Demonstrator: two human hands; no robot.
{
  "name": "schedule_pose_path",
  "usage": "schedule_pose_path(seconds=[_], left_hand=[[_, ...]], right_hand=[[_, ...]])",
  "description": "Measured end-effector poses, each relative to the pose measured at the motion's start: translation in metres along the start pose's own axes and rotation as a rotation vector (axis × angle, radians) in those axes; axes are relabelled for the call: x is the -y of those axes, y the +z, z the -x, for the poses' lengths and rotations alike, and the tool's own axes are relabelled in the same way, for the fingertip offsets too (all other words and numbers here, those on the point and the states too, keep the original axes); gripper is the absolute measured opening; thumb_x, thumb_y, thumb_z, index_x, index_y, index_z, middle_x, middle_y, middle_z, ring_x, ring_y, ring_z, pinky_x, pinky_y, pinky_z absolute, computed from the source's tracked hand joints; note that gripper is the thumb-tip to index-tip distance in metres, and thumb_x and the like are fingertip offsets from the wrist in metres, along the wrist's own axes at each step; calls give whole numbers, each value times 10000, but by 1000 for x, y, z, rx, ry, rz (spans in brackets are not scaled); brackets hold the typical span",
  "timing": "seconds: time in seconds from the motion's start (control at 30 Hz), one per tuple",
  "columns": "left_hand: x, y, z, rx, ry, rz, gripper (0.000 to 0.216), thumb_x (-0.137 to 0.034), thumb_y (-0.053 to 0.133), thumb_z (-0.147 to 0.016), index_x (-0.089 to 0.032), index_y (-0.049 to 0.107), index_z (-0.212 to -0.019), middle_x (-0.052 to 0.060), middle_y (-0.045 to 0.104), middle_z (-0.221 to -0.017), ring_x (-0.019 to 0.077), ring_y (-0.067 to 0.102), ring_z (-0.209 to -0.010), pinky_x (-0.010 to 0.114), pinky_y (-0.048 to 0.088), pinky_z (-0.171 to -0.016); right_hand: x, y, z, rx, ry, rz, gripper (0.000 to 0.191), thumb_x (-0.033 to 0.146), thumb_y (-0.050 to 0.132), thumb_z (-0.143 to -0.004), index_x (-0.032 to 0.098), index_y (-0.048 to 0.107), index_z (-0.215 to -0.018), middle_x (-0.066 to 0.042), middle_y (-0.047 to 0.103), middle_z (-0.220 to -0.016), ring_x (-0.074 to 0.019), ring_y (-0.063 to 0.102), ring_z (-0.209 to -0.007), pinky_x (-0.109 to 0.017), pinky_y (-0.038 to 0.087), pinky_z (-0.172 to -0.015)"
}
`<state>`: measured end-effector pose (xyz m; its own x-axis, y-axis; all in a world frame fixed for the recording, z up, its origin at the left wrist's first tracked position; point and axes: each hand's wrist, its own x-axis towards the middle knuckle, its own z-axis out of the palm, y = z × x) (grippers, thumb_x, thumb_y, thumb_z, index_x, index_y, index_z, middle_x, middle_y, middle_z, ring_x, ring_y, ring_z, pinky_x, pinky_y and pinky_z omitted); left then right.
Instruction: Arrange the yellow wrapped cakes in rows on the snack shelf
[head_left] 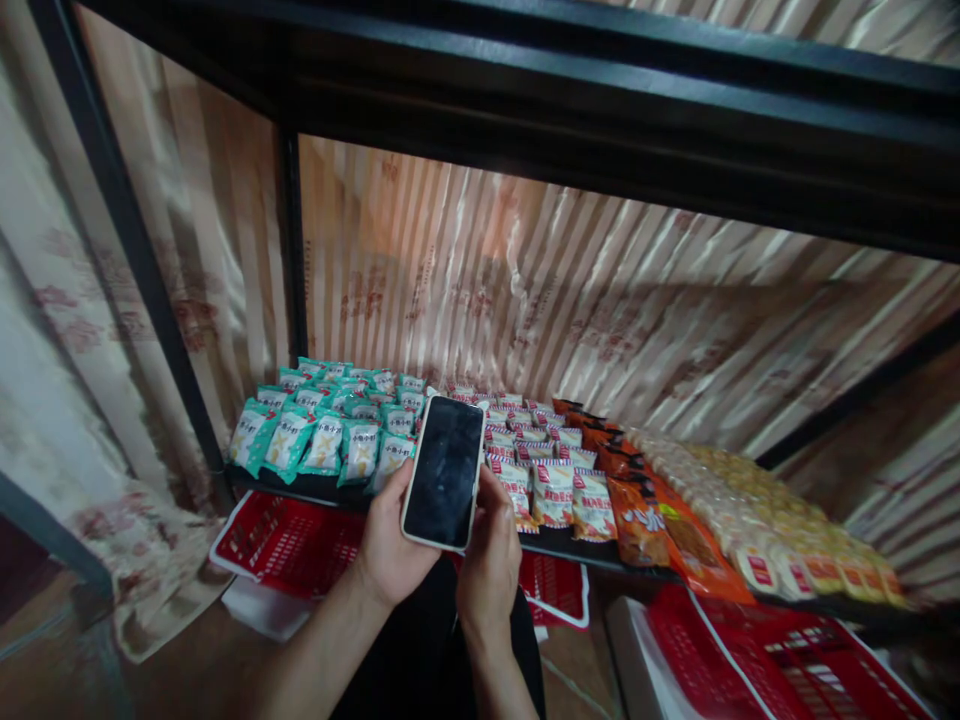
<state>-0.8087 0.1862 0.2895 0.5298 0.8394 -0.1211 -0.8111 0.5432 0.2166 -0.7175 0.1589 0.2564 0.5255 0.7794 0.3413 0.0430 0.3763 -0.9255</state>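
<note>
A smartphone [445,472] with a dark screen and a pale case is held upright in front of me, between both hands. My left hand [391,545] is closed around its lower left side. Along the phone's right edge, my right hand [491,550] grips it with curled fingers. Behind the phone, a black shelf [577,552] carries rows of snacks. Teal snack packets [322,445] stand to the left, and red-and-white snack packets [553,492] to the right of the phone.
Orange snack bags [641,520] and pale round-looking packets [750,530] fill the shelf's right part. Red plastic baskets [292,545] sit below it, one more red basket [795,660] at lower right. A black shelf beam [600,60] crosses overhead. Striped curtain [465,270] hangs behind.
</note>
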Motion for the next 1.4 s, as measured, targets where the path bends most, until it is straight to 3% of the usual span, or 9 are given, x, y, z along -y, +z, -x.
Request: schedule_pose_path(seconds=[0.43, 0.8, 1.07, 1.4], left_hand=[[10, -8, -6, 11, -13, 14, 372, -334, 394, -926, -102, 681, -974, 78, 724, -890, 226, 619, -1031, 376, 400, -995], [11, -14, -4, 32, -38, 26, 341, -345, 425, -912, -130, 659, -1036, 84, 708, -978, 246, 607, -1047, 435, 373, -1006], [8, -14, 0, 40, -54, 46, 340, -359, 421, -913, -146, 668, -1010, 76, 707, -984, 246, 616, -1025, 462, 364, -1005], [10, -17, 6, 21, -58, 60, 345, -355, 410, -917, -151, 654, -1050, 82, 704, -1001, 253, 609, -1042, 473, 368, -1001]], right_hand=[[-10, -7, 1, -30, -35, 68, 533, 527, 288, -901, 167, 519, -1219, -111, 550, -1255, -238, 506, -1155, -388, 400, -928], [-9, -18, -1, 12, -39, 149, 569, 571, 292, -885, 164, 564, -1175, -105, 635, -1117, -234, 586, -1009, -355, 441, -817], [-7, -24, -5, 74, -22, 98, 565, 562, 308, -886, 157, 575, -1176, -125, 628, -1147, -224, 604, -963, -362, 465, -810], [-11, -26, 5, 71, 35, 76, 572, 575, 312, -881, 177, 557, -1212, -113, 606, -1197, -245, 559, -1093, -393, 435, -898]])
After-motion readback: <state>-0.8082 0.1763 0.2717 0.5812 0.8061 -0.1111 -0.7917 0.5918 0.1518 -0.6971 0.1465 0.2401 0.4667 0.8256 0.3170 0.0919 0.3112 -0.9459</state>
